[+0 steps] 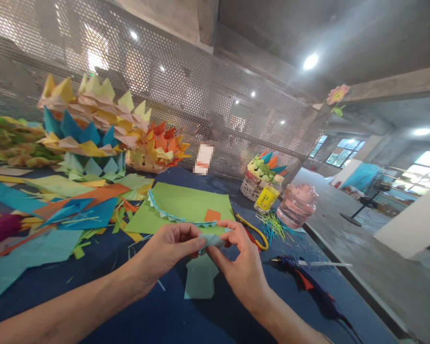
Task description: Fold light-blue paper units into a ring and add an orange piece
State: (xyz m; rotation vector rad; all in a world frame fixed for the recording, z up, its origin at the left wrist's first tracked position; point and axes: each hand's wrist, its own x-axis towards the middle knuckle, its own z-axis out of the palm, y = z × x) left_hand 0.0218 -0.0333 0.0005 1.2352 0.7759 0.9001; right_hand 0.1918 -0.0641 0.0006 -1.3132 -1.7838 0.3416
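Observation:
Between my two hands, above the dark blue tabletop, is a small folded piece of light blue paper (pixel 212 240). My left hand (pixel 177 244) pinches its left end between thumb and fingers. On the right end, the thumb and fingertips of my right hand (pixel 241 253) are closed too. Just below lie a few light blue paper pieces (pixel 199 282), stacked loosely. Behind my hands, a curved strip of folded blue paper points (pixel 165 214) rests on a green sheet (pixel 186 198), with a small orange paper square (pixel 212 215) near its right end.
Yellow-handled scissors (pixel 261 236) and a glue gun (pixel 308 282) lie to the right. A glue bottle (pixel 268 197), a pink jar (pixel 296 205) and a decorated basket (pixel 252 184) stand behind. Paper scraps (pixel 75 205) and folded-paper crowns (pixel 89 138) cover the left. The table edge (pixel 358 286) runs along the right.

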